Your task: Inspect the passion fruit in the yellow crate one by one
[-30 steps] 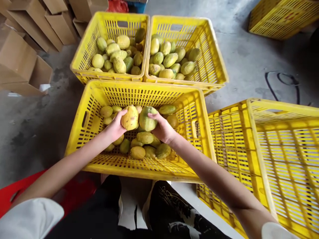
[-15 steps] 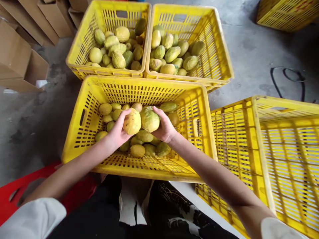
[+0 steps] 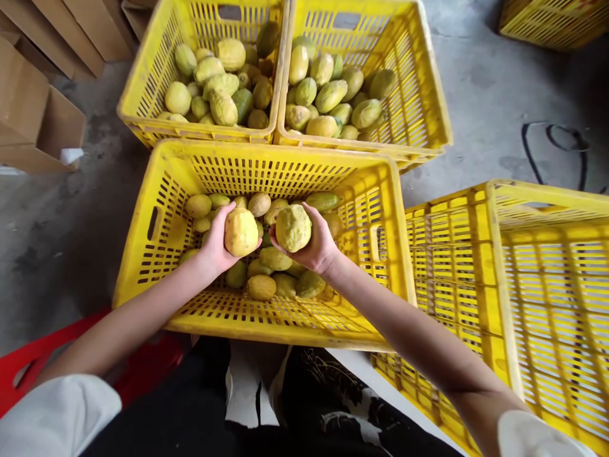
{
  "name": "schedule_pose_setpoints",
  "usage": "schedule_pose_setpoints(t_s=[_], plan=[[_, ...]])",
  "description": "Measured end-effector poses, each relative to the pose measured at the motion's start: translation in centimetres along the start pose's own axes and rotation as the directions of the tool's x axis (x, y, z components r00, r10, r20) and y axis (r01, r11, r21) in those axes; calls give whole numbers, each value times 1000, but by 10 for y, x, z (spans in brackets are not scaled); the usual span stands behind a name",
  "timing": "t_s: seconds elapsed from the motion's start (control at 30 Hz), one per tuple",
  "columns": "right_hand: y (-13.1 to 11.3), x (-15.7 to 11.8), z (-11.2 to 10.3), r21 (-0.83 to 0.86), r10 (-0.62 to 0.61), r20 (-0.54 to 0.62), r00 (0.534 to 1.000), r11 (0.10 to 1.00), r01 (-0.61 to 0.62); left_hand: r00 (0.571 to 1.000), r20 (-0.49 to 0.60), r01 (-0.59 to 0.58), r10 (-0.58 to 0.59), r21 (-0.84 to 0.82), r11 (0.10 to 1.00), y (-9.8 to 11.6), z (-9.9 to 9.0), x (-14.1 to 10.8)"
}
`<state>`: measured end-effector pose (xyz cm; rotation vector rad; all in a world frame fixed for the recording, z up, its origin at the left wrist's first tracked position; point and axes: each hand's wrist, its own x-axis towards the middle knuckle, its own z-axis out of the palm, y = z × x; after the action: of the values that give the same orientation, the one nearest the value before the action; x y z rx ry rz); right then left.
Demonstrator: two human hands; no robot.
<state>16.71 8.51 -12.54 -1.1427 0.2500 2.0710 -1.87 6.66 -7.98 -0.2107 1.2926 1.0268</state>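
My left hand (image 3: pixel 221 240) is wrapped round a lumpy yellow citron-like fruit (image 3: pixel 241 232), thumb on its upper left side. In my right hand (image 3: pixel 320 241) rests a wrinkled yellow-green citron-like fruit (image 3: pixel 294 228), with the fingers partly hidden beneath it. The two fruits are held a short gap apart above a yellow slatted crate (image 3: pixel 266 325). Inside that crate lie several more green and yellow fruits, among them a yellow one (image 3: pixel 261 287) near the front and a long green one (image 3: pixel 323 202) at the back right.
Two yellow crates, left (image 3: pixel 143 95) and right (image 3: pixel 413 95), stand behind with similar fruits in them. A tall yellow crate (image 3: pixel 480 285) is at my right. Cardboard boxes (image 3: pixel 28 108) stand at far left, a red plastic piece (image 3: pixel 28 362) at lower left. A black cord (image 3: pixel 566 136) lies on the floor.
Both hands have turned their fruits, so other sides face up, and the fruits have moved apart. The left hand shifted slightly left. The view has tilted slightly.
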Motion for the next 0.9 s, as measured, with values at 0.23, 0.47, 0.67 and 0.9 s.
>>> schedule_pose_setpoints(t_s=[0.23,0.47,0.67,0.9], plan=[[5,13,-8,-74,-73,122,990,994,82,999,-6,53,-53,49,997,-2,-4,3],[1,14,-15,-135,3,140,990,991,16,995,53,79,-81,34,996,1,-10,13],[-4,15,-20,-179,28,111,993,984,-8,995,-13,95,-95,44,994,1,-2,3],[0,14,-16,-153,34,93,995,988,-20,997,-26,80,-80,37,996,1,-7,7]])
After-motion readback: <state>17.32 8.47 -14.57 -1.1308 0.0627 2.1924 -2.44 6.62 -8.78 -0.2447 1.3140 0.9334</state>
